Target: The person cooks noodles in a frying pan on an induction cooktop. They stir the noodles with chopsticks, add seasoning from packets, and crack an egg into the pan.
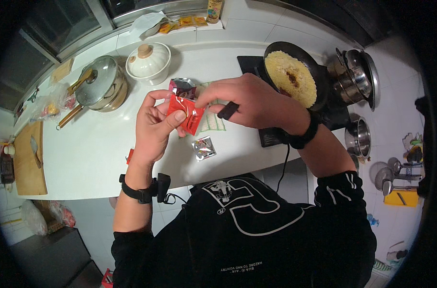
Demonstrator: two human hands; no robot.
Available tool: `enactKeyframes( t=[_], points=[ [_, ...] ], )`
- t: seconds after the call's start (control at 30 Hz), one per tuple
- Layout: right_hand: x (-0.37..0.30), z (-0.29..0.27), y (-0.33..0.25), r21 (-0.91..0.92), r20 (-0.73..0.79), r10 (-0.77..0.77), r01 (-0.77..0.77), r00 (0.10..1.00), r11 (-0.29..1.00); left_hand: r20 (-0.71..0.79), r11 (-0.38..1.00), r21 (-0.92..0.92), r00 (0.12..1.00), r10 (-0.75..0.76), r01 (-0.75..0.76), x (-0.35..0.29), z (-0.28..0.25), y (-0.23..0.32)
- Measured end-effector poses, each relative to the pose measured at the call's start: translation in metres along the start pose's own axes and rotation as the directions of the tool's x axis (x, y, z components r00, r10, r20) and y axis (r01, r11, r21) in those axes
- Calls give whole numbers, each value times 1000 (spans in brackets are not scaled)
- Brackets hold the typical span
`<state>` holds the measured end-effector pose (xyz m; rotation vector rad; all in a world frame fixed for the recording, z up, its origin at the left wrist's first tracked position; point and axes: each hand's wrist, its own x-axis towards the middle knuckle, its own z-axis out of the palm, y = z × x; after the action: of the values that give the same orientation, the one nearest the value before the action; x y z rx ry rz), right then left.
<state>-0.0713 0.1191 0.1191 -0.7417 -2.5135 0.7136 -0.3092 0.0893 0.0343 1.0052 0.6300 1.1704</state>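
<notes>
The left hand (155,124) pinches the red packet (194,120) over the white counter (93,158), thumb across its front, and the right hand (257,103) curls at its upper corner, grip unclear!

The head view looks down at the nearby counter (96,161), its dark rim unclear.

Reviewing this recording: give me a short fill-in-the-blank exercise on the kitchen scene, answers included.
1. The packet in the left hand is coloured ____ on its visible face.
2. The white lidded casserole stands to the ____ of the black pan in the picture.
3. A see-through ____ covers the long-handled pot.

Missing words: red; left; lid.
</notes>
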Motion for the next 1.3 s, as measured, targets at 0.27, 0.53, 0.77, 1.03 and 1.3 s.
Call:
enactKeyframes(
  t=[0.27,0.53,0.77,1.03,1.3],
  points=[
    [-35,-22,-1,-382,78,-137,156,988,911,161,935,-156,942,-295,320,21,22,-8],
    [-48,-25,12,-361,-87,10,-41,996,932,219,735,631,966,137,-247,40,57,-18],
    [-48,-27,18,-428,-122,122,-163,985,889,377,274,860,898,229,-431,55,83,-13],
    [-38,-30,22,-156,-156,338,-361,928,919,458,212,790,783,421,-575,68,83,-24],
    [-32,6,39,563,-11,670,-550,742,618,557,64,740,664,499,-669,57,67,-32]
  ],
)
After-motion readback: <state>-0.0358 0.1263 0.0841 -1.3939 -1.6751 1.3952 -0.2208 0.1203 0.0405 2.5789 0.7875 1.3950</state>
